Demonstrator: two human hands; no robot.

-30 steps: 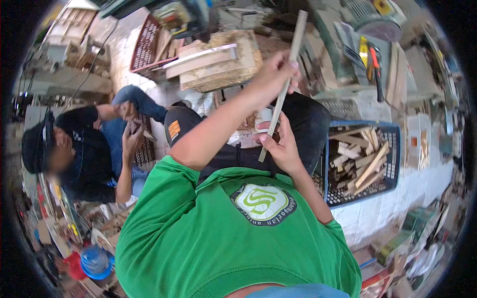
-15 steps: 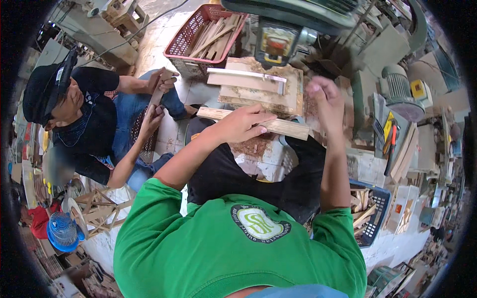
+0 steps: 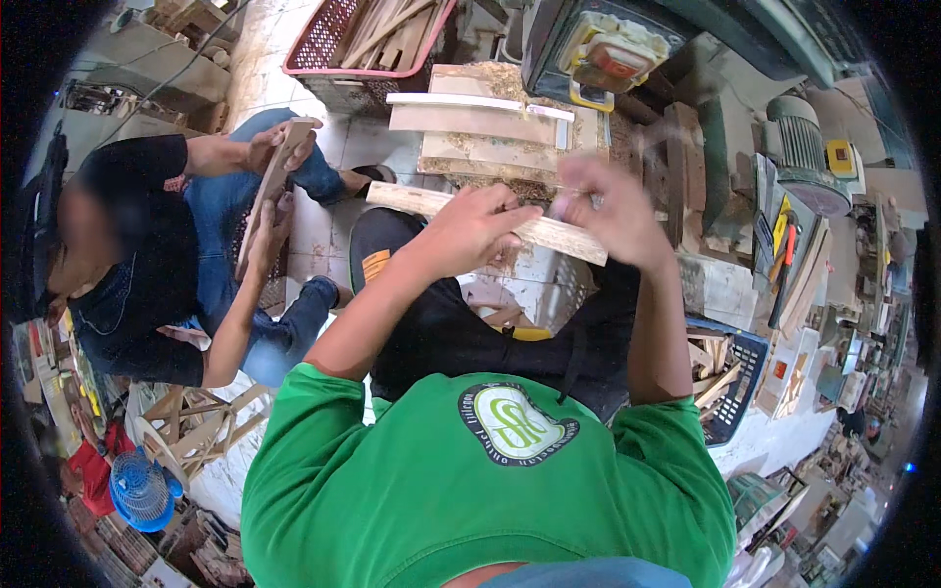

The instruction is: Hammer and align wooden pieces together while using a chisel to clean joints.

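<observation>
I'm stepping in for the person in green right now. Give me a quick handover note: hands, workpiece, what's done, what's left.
Left hand: gripping the pale wooden strip near its middle.
Right hand: on the strip further right, blurred; its grip is unclear.
Strip: held roughly level over the lap, in front of the sawdust-covered boards.
Done: strip is in both hands.
Left: cannot tell how far it is worked; check its surface.
Nearby: a seated co-worker's hands hold another wooden piece.

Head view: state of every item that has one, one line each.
Left hand: closed on the wooden strip, near its middle.
Right hand: motion-blurred, on the strip's right part; grip cannot be told.
Wooden strip: held off the floor, roughly level, tilted down to the right.
Pink crate: open-topped, filled with wood pieces.
Blue crate: open-topped, holding wood offcuts.
Co-worker's hands: gripping a flat wooden piece, upright and leaning.
</observation>
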